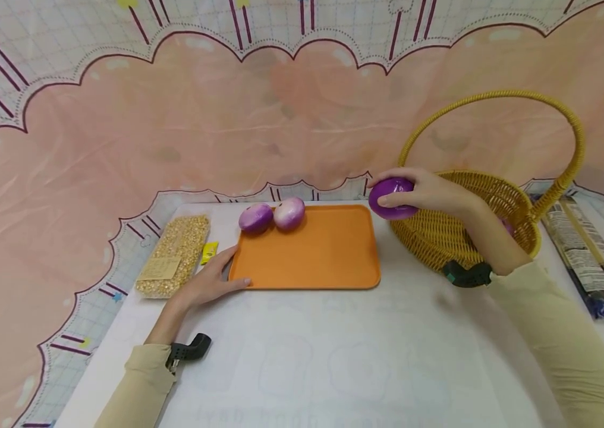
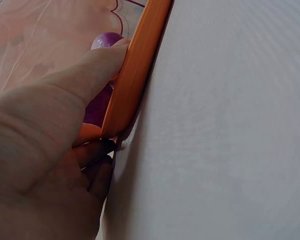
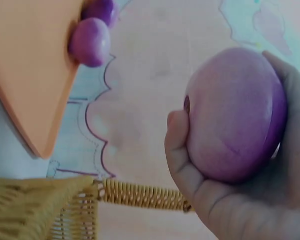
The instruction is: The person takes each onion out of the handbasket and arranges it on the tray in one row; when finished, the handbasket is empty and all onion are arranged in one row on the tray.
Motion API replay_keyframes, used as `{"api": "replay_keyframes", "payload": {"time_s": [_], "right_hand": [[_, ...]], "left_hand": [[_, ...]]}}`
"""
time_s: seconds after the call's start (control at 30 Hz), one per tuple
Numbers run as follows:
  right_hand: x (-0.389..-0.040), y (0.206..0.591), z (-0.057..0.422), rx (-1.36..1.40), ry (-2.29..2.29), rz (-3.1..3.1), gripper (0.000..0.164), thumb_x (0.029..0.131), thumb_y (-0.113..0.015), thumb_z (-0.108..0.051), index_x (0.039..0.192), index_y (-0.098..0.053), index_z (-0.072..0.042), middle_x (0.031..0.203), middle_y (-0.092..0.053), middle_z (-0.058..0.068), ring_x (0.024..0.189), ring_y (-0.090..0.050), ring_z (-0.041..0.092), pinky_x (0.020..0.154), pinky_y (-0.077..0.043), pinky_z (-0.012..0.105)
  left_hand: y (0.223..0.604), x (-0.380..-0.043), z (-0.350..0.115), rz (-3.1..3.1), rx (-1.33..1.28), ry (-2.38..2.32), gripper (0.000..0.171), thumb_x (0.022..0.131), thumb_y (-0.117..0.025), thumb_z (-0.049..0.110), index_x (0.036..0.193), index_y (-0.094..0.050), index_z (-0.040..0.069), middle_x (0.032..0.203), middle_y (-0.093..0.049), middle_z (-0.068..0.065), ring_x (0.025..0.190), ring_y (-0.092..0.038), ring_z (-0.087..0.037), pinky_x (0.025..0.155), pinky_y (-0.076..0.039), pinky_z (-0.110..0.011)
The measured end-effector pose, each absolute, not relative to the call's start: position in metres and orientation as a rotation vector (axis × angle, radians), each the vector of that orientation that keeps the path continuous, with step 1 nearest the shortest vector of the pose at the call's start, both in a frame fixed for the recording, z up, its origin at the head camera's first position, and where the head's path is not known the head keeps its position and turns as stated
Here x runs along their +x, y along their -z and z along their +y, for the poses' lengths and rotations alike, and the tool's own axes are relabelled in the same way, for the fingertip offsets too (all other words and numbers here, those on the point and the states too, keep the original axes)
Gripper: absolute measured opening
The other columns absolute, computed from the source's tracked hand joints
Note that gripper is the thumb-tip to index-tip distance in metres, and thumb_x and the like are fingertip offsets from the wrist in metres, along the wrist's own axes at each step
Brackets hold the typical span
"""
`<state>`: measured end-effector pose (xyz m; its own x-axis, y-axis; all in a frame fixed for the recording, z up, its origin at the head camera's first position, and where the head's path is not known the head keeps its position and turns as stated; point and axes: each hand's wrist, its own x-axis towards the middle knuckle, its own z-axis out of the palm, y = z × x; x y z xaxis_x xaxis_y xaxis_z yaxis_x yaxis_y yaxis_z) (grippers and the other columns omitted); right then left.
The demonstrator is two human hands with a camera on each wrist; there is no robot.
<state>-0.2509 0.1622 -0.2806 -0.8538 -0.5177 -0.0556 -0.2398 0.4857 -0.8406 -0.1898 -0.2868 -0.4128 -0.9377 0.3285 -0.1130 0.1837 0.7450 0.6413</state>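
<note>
My right hand (image 1: 436,191) holds a shiny purple onion (image 3: 234,117) in the air at the left side of the basket, thumb and fingers curled round it. My left hand (image 1: 215,278) grips the near left corner of an orange tray (image 1: 307,255). Its thumb lies over the rim in the left wrist view, while the other fingers are at the tray's outer side and partly hidden. Two purple-and-white onions, a darker one (image 1: 255,218) and a paler one (image 1: 289,214), sit side by side at the tray's far left corner.
A yellow wicker basket (image 1: 430,238) with a tall handle stands right of the tray, something purple partly hidden inside. Left of the tray lie a bag of corn kernels (image 1: 179,249) and a small yellow packet (image 1: 209,252). A dark printed package (image 1: 596,261) lies far right.
</note>
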Motion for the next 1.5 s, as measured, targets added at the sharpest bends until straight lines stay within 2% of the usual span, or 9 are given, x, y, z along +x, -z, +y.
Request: {"api": "replay_keyframes", "payload": {"time_s": [0.33,0.53,0.67,0.83,1.23,1.37,1.5], "right_hand": [[-0.245,0.284,0.144,-0.555,1.344,2.572,0.045,0.09,-0.067,-0.039,0.131,-0.058,-0.025,0.135,-0.051,0.008,0.12,-0.049,0.031,0.084,-0.056,0.035],[-0.246,0.294,0.131,-0.525,1.494,2.601,0.044,0.091,-0.066,-0.037,0.131,-0.058,-0.021,0.133,-0.055,0.009,0.118,-0.051,0.03,0.087,-0.056,0.037],[-0.249,0.303,0.123,-0.483,1.556,2.606,0.044,0.092,-0.065,-0.037,0.131,-0.057,-0.018,0.134,-0.053,0.012,0.12,-0.05,0.032,0.091,-0.055,0.044],[-0.252,0.314,0.113,-0.452,1.636,2.569,0.043,0.092,-0.066,-0.036,0.13,-0.059,-0.018,0.142,-0.05,0.009,0.125,-0.049,0.034,0.096,-0.053,0.052],[-0.257,0.331,0.093,-0.419,1.78,2.568,0.047,0.091,-0.068,-0.033,0.131,-0.057,-0.012,0.14,-0.051,0.013,0.126,-0.048,0.035,0.1,-0.05,0.053],[-0.259,0.332,0.086,-0.352,1.874,2.554,0.048,0.091,-0.067,-0.036,0.132,-0.056,-0.013,0.138,-0.051,0.015,0.125,-0.049,0.034,0.102,-0.049,0.052],[-0.265,0.332,0.079,-0.358,2.011,2.527,0.047,0.091,-0.067,-0.032,0.131,-0.056,-0.009,0.136,-0.053,0.014,0.123,-0.05,0.03,0.102,-0.049,0.049]], "left_hand": [[0.412,-0.19,-0.287,2.722,0.397,-0.962,0.097,0.088,-0.069,0.044,0.154,-0.015,-0.002,0.16,-0.019,-0.024,0.148,-0.016,-0.042,0.121,-0.015,-0.058],[0.412,-0.19,-0.287,2.723,0.394,-0.977,0.097,0.087,-0.069,0.043,0.154,-0.015,-0.002,0.16,-0.019,-0.024,0.148,-0.016,-0.042,0.121,-0.014,-0.058],[0.412,-0.19,-0.287,2.722,0.398,-0.978,0.097,0.087,-0.069,0.042,0.154,-0.015,-0.002,0.16,-0.019,-0.024,0.148,-0.016,-0.041,0.121,-0.014,-0.058],[0.413,-0.19,-0.287,2.724,0.396,-0.97,0.097,0.087,-0.069,0.043,0.154,-0.015,-0.002,0.16,-0.019,-0.024,0.148,-0.016,-0.042,0.121,-0.014,-0.057],[0.416,-0.191,-0.289,2.734,0.439,-0.945,0.096,0.089,-0.067,0.045,0.154,-0.015,-0.001,0.161,-0.017,-0.023,0.149,-0.015,-0.041,0.121,-0.014,-0.057],[0.417,-0.19,-0.291,2.738,0.432,-0.934,0.096,0.088,-0.067,0.046,0.154,-0.015,0.0,0.161,-0.017,-0.022,0.149,-0.014,-0.041,0.121,-0.013,-0.058],[0.415,-0.189,-0.291,2.749,0.442,-0.923,0.095,0.089,-0.066,0.046,0.155,-0.014,0.0,0.161,-0.015,-0.022,0.149,-0.013,-0.041,0.121,-0.012,-0.058]]}}
